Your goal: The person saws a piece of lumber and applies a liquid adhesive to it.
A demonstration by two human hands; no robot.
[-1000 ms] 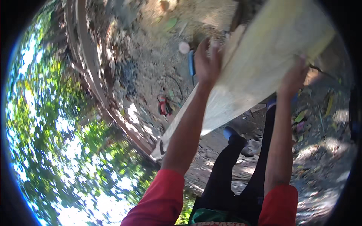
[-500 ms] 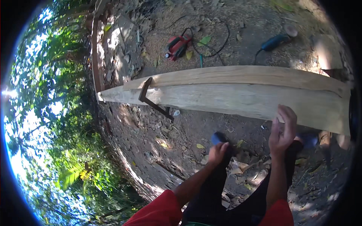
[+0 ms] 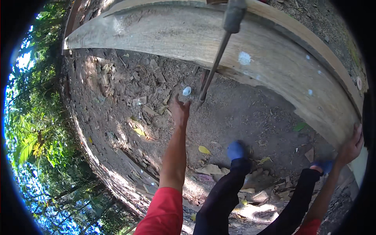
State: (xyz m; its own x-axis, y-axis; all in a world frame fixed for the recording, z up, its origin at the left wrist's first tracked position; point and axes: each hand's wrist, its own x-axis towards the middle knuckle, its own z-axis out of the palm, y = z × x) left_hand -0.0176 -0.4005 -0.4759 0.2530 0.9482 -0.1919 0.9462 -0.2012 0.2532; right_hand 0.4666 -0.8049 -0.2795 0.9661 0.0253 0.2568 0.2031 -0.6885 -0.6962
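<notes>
A long pale wooden board (image 3: 164,33) arches across the upper view, a narrower strip (image 3: 290,29) along its far edge. A dark bar clamp (image 3: 216,60) crosses the board and reaches down toward the ground. My left hand (image 3: 181,109) reaches out just left of the clamp's lower end, fingers apart and holding nothing, near a small white object (image 3: 186,91) on the dirt. My right hand (image 3: 351,147) has its fingers wrapped on the board's right end. White patches spot the board's face.
Dirt ground (image 3: 254,113) with dry leaves and scraps lies below the board. My two legs end in blue footwear (image 3: 235,150) beneath it. A dark plank edge (image 3: 70,19) runs at the upper left. Green foliage (image 3: 31,145) fills the left rim.
My left hand has moved forward beside the clamp. My right hand has moved rightward onto the board's end. The board and clamp appear higher and nearer; the red and blue tools have largely left view.
</notes>
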